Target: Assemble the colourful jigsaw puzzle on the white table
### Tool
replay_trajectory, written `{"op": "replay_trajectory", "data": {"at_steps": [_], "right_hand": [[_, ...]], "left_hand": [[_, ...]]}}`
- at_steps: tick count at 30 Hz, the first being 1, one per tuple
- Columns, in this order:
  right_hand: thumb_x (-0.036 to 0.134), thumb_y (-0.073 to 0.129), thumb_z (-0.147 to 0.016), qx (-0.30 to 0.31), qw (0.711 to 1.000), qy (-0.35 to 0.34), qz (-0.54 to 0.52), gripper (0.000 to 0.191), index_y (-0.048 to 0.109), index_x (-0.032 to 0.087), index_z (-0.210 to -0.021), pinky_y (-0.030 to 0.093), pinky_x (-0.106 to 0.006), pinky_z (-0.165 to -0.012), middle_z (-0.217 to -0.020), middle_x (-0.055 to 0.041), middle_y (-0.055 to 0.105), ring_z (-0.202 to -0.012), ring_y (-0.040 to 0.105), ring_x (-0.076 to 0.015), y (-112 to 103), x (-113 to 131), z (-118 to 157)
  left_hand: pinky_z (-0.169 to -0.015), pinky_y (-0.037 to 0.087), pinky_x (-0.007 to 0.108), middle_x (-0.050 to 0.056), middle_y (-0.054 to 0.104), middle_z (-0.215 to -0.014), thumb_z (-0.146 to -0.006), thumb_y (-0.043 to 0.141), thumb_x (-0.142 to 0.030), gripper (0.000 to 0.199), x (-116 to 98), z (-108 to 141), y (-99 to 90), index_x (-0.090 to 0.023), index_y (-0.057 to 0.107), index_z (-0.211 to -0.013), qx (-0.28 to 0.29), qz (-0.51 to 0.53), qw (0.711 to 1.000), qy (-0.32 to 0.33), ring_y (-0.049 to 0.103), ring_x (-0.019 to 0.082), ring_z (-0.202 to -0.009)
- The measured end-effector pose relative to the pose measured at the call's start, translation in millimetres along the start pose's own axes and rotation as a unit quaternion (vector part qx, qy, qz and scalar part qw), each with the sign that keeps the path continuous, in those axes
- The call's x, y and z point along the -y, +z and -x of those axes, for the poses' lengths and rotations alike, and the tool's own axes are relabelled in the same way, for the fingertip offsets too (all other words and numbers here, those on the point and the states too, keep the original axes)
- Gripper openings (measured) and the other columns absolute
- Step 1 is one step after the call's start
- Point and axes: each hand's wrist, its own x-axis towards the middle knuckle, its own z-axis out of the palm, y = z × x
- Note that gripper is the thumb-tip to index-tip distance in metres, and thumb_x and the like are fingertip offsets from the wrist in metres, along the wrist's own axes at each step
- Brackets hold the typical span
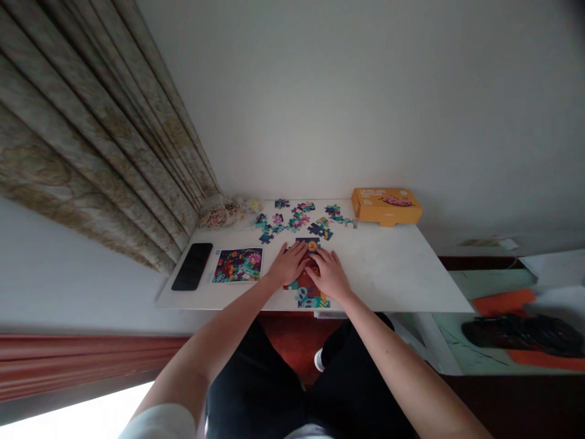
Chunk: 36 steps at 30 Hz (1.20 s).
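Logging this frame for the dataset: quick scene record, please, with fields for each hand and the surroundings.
left hand: open, resting on the jigsaw puzzle
right hand: open, resting on the same puzzle, beside the left hand
loose pieces: scattered beyond the hands
surface: white table
also on table: picture card, phone, orange box

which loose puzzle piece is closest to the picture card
The dark teal piece at the near left of the scatter, just off the corner of the picture card; all other loose pieces lie farther from the card.
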Motion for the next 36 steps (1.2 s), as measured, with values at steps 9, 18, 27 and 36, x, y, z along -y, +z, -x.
{"op": "replay_trajectory", "data": {"at_steps": [9, 18, 27, 36], "right_hand": [[0.048, 0.063, -0.097, 0.015, 0.995, -0.023, -0.1, 0.044, 0.067, 0.026, -0.135, 0.041, -0.055, -0.119, -0.145, -0.0129, 0.064, -0.137, 0.058, -0.0298, -14, -30, 1], [0.046, 0.071, -0.093, 0.06, 0.996, -0.061, -0.019, 0.045, 0.07, 0.025, -0.134, 0.034, -0.06, -0.123, -0.151, -0.0127, 0.061, -0.144, 0.051, -0.0312, -26, -40, 11], [0.045, 0.071, -0.094, 0.056, 0.996, -0.062, -0.009, 0.046, 0.069, 0.026, -0.136, 0.034, -0.059, -0.123, -0.151, -0.012, 0.061, -0.144, 0.051, -0.0299, -27, -35, 11], [0.041, 0.06, -0.101, 0.009, 0.996, -0.035, -0.083, 0.029, 0.074, 0.025, -0.121, 0.047, -0.049, -0.113, -0.131, -0.0104, 0.072, -0.126, 0.064, -0.0263, -26, -48, -4]], "left_hand": [[-0.129, 0.027, 0.052, 0.011, 0.052, -0.16, -0.108, 0.04, -0.032, 0.046, 3, 9, -11.2, -0.022, 0.053, -0.151, -0.073, 0.036, 0.996, -0.037, 0.044, 0.025, -0.152], [-0.129, 0.028, 0.053, 0.015, 0.043, -0.166, -0.105, 0.05, -0.049, 0.058, 1, 36, -12.0, -0.02, 0.049, -0.156, -0.035, 0.011, 0.999, -0.038, 0.037, 0.031, -0.156], [-0.129, 0.023, 0.058, 0.015, 0.034, -0.17, -0.102, 0.052, -0.058, 0.071, -23, 48, 7.5, -0.026, 0.037, -0.164, -0.017, -0.01, 1.0, -0.002, 0.03, 0.033, -0.159], [-0.131, 0.024, 0.056, 0.013, 0.043, -0.166, -0.104, 0.05, -0.053, 0.063, -28, 50, -3.8, -0.025, 0.045, -0.16, -0.042, 0.032, 0.999, -0.012, 0.038, 0.03, -0.156]]}}
